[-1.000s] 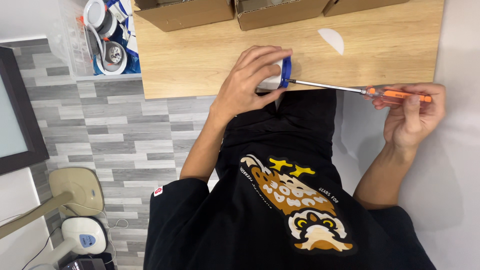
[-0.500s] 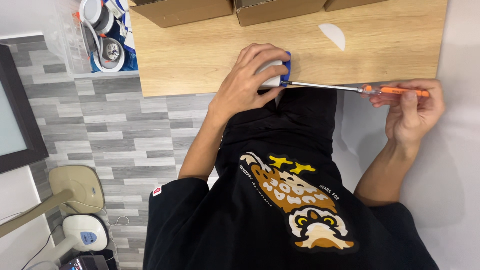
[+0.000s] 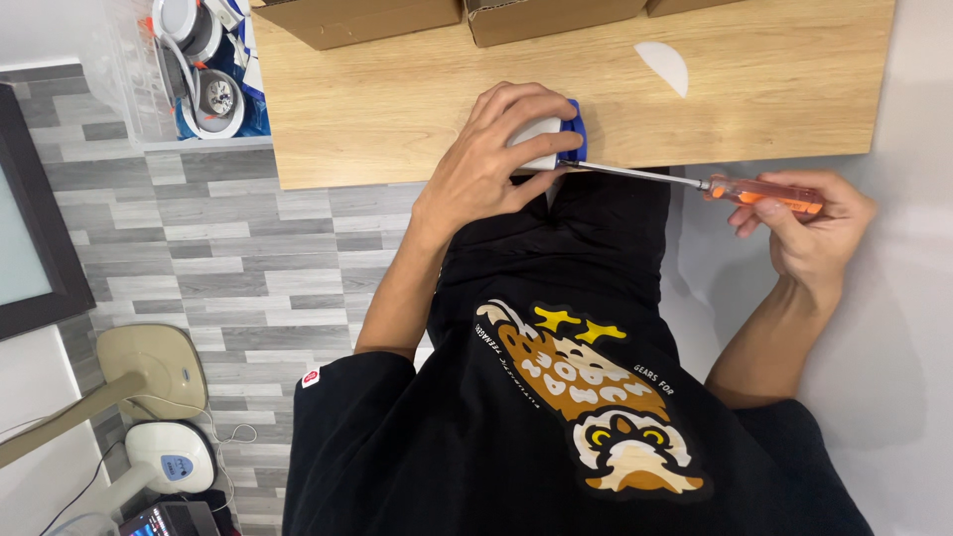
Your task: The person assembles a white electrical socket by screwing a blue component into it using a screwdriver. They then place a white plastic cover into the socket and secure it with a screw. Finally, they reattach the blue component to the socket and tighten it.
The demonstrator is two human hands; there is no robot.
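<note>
The left hand (image 3: 491, 159) is cupped over a small white and blue object (image 3: 558, 139) at the near edge of the wooden tabletop (image 3: 397, 99), fingers curled down around it. The palm and fingers hide most of this object, so only a white patch and a blue rim at its right side show; its shape cannot be made out.

The right hand (image 3: 809, 223), well apart to the right and off the table edge, is closed around the orange translucent handle of a screwdriver (image 3: 695, 183). The metal shaft runs from that hand to the left one, its tip meeting the object's blue edge just under the left thumb; the tip itself is too small to see clearly.

Beyond the left hand, cardboard boxes (image 3: 357, 18) are cut off by the frame's top.
</note>
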